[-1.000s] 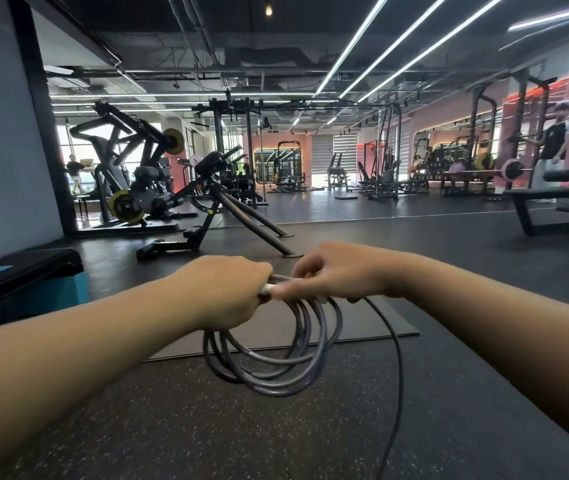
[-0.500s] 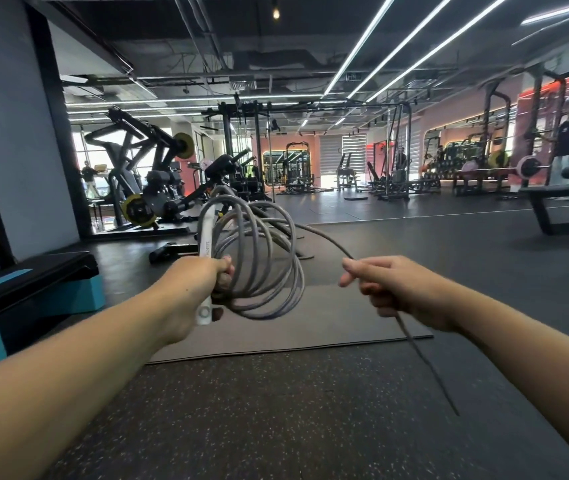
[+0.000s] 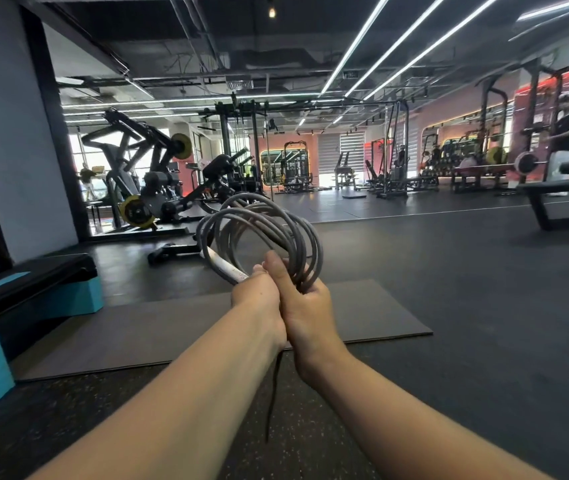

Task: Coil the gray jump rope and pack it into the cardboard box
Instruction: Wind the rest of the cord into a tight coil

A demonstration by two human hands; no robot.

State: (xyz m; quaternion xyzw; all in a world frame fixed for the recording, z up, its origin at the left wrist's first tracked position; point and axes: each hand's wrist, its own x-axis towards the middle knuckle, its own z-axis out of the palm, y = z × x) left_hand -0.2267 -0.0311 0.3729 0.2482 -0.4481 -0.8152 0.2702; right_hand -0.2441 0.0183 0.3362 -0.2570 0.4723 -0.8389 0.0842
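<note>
Gray rope (image 3: 269,223), wound into a bundle of several loops, is held up at chest height in front of the person, over the dark rubber floor (image 3: 484,306). Left hand (image 3: 259,299) and right hand (image 3: 307,306) are pressed together at the bottom of the bundle, both closed tight around the gathered strands; neither grip shows any gap. A white handle (image 3: 224,266) projects up and to the left out of the left hand. The loops fan out above the hands rather than lying flat on one another, so the bundle is loose and uneven. One free length, the tail (image 3: 272,393), hangs down from under the hands between the forearms toward the floor; its end and any second handle cannot be made out. A mat (image 3: 362,317) lies on the floor just beyond the hands, and a step platform (image 3: 33,292) stands to the left. No cardboard box appears anywhere in view. Assessment: coiling is well advanced, with most of the rope gathered, but it is not finished while the tail remains unwound. Outstanding items, as judged from this position: take in the tail, settle the loops into a tighter ring so they do not spring apart, locate the box, and place the bundle inside. Packing has not begun. Risk noted: springy loops may slip from the hands if either grip relaxes.
</note>
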